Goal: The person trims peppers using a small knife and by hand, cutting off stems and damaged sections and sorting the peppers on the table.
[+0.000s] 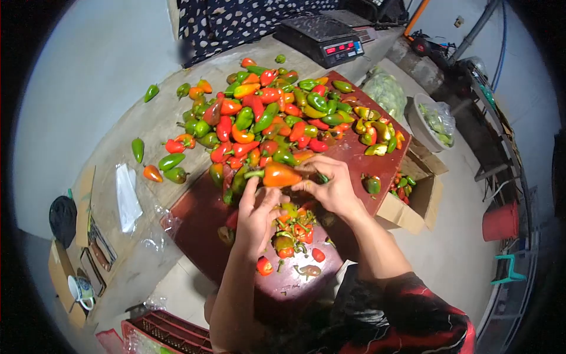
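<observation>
An orange pepper (282,174) with a green stem lies sideways between my hands, above the red table (191,227). My left hand (259,206) is closed on it from below, near the stem end. My right hand (331,183) is closed at the pepper's other end, thumb and fingers pinched. Something small and dark green shows between those fingers; its kind is unclear. Beneath my hands lie cut pepper pieces (285,241) and stem scraps. Just beyond them rises a big pile of red, green and orange peppers (259,118).
Halved peppers (375,133) sit at the table's right side. A cardboard box (407,212) with peppers stands right of the table. A digital scale (321,44) rests on the back ledge. White plastic bags (127,197) lie left; a red crate (168,330) is at the lower left.
</observation>
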`<state>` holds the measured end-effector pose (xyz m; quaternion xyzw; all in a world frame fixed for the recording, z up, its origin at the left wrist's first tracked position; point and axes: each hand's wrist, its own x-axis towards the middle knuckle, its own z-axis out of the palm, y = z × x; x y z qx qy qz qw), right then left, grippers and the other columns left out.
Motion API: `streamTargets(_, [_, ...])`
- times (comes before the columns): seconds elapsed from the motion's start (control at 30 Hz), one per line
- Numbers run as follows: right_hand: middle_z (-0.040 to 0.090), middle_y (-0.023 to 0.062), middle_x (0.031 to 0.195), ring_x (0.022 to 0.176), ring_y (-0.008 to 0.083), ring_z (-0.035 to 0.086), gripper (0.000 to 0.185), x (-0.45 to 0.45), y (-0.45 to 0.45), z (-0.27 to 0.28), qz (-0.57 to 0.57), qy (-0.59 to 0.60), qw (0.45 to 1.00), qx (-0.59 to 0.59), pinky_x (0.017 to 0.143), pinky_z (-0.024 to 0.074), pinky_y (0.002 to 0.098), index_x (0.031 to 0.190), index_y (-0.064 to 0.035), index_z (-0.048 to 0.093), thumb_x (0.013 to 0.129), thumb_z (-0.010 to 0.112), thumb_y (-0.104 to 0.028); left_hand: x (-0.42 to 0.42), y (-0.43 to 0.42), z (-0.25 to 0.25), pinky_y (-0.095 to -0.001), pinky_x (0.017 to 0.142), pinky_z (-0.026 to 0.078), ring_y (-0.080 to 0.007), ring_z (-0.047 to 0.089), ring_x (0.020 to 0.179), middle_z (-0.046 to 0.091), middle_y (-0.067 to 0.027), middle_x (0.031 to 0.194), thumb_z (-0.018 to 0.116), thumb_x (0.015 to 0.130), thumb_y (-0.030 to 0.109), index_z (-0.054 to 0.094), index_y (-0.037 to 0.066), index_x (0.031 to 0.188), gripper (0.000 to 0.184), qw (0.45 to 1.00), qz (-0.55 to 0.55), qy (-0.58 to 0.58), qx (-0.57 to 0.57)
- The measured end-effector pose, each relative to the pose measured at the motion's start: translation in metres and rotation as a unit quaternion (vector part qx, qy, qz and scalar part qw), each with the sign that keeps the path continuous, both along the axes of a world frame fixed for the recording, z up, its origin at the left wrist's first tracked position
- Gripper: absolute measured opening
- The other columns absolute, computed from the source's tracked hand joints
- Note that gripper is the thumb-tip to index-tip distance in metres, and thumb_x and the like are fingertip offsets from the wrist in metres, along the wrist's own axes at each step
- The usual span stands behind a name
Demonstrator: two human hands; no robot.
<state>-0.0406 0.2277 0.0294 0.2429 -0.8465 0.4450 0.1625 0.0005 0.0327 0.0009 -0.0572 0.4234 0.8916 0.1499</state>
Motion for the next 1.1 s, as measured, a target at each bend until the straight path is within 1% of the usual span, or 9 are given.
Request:
streamTargets(0.03, [0.072, 0.012, 0.095, 0.086, 0.0246, 0.07, 0.033, 0.006, -0.006, 0.002, 0.015, -0.024, 1.0, -0.006, 0.078, 0.0552, 0.0344, 0.097, 0.001, 0.074, 0.07, 0.088, -0.012, 0.002, -0.001, 0.009, -0.034, 0.083, 0.049, -0.0171, 0.06, 0.102, 0.06, -0.007, 0.118, 0.056, 0.102, 0.016, 0.043, 0.004, 0.141, 0.043, 1.0, 0.014, 0.019, 0.018])
streamTargets(0.07, [0.07, 0.0132, 0.094, 0.084, 0.0272, 0.069, 0.029, 0.008, -0.011, 0.002, 0.047, -0.009, 0.999, -0.023, 0.073, 0.0541, 0.0347, 0.096, 0.0016, 0.072, 0.072, 0.085, -0.009, 0.002, -0.003, 0.008, -0.034, 0.083, 0.049, -0.0171, 0.06, 0.102, 0.06, -0.007, 0.118, 0.056, 0.102, 0.016, 0.043, 0.004, 0.141, 0.043, 1.0, 0.016, 0.014, 0.017])
streamTargets(0.17, [0.069, 0.0114, 0.094, 0.082, 0.024, 0.069, 0.027, 0.013, -0.017, 0.0, 0.065, -0.022, 0.997, -0.043, 0.07, 0.0536, 0.0325, 0.095, 0.0015, 0.072, 0.073, 0.084, -0.007, 0.0, -0.003, 0.0, -0.0368, 0.091, 0.046, -0.0201, 0.058, 0.11, 0.059, -0.0084, 0.123, 0.054, 0.104, 0.018, 0.046, 0.004, 0.137, 0.037, 0.994, 0.049, 0.03, 0.09])
streamTargets(0.3, [0.069, 0.0105, 0.095, 0.078, 0.0208, 0.067, 0.022, 0.012, -0.018, -0.008, 0.073, 0.002, 0.993, -0.089, 0.067, 0.0523, 0.0311, 0.093, 0.0016, 0.072, 0.075, 0.083, -0.006, 0.002, -0.004, -0.013, -0.0388, 0.093, 0.046, -0.0226, 0.057, 0.114, 0.058, -0.0096, 0.125, 0.054, 0.103, 0.018, 0.047, 0.002, 0.134, 0.036, 0.99, 0.036, 0.027, 0.135])
streamTargets(0.47, [0.068, 0.0102, 0.097, 0.076, 0.0182, 0.064, 0.018, 0.019, -0.02, -0.009, 0.072, -0.002, 0.989, -0.13, 0.063, 0.0504, 0.0291, 0.09, 0.0016, 0.072, 0.076, 0.082, -0.005, 0.004, 0.001, -0.014, -0.0428, 0.101, 0.046, -0.0249, 0.057, 0.118, 0.057, -0.0101, 0.126, 0.059, 0.101, 0.024, 0.046, 0.001, 0.135, 0.043, 0.987, 0.046, 0.038, 0.151])
streamTargets(0.63, [0.067, 0.0084, 0.097, 0.076, 0.013, 0.062, 0.016, 0.017, -0.021, -0.014, 0.088, 0.028, 0.985, -0.145, 0.059, 0.0469, 0.0249, 0.087, 0.0018, 0.072, 0.076, 0.082, -0.002, 0.004, 0.003, -0.021, -0.0434, 0.101, 0.048, -0.0239, 0.057, 0.117, 0.057, -0.0096, 0.127, 0.063, 0.099, 0.03, 0.045, 0.001, 0.137, 0.051, 0.98, 0.043, 0.039, 0.188])
streamTargets(0.97, [0.063, 0.0069, 0.1, 0.079, 0.0105, 0.058, 0.016, 0.023, -0.022, -0.009, 0.104, -0.03, 0.975, -0.192, 0.062, 0.0456, 0.0252, 0.08, -0.0004, 0.069, 0.075, 0.085, -0.004, 0.004, 0.005, -0.022, -0.0398, 0.098, 0.05, -0.0212, 0.059, 0.115, 0.061, -0.0074, 0.123, 0.068, 0.095, 0.036, 0.049, 0.002, 0.136, 0.058, 0.972, 0.006, 0.063, 0.227])
streamTargets(1.07, [0.062, 0.0054, 0.092, 0.079, 0.011, 0.057, 0.024, 0.022, -0.021, -0.008, 0.091, -0.032, 0.975, -0.199, 0.067, 0.0465, 0.0272, 0.084, -0.0031, 0.068, 0.072, 0.088, -0.007, 0.003, 0.006, -0.019, -0.0419, 0.099, 0.048, -0.0204, 0.059, 0.115, 0.061, -0.0067, 0.121, 0.072, 0.092, 0.039, 0.049, 0.005, 0.137, 0.061, 0.975, 0.008, 0.055, 0.213])
streamTargets(1.1, [0.06, 0.0031, 0.086, 0.079, 0.0106, 0.057, 0.028, 0.022, -0.02, -0.006, 0.085, -0.081, 0.968, -0.22, 0.069, 0.0467, 0.0282, 0.087, -0.0044, 0.067, 0.07, 0.089, -0.008, 0.002, 0.006, -0.021, -0.0419, 0.099, 0.048, -0.0204, 0.059, 0.115, 0.061, -0.0067, 0.121, 0.072, 0.092, 0.039, 0.049, 0.005, 0.137, 0.061, 0.976, 0.009, 0.055, 0.213])
